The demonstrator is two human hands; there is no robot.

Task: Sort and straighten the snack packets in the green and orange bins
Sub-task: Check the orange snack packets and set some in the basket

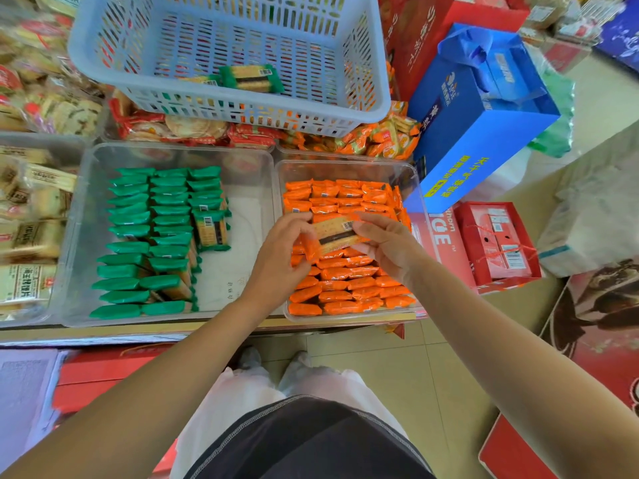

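The left hand and right hand are pinching the orange packet by its ends, at 9 and 3 o'clock. It is likely handling light, slick and crumbly.

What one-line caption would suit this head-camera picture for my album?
Left hand and right hand hold an orange packet over the packed orange bin; green packets fill rows in the green bin.

Small snack shop; clear bins on the counter hold bulk rows of green packets and orange packets. Red gift boxes, a blue gift bag and wrapped biscuits crowd round; blue plastic basket behind.
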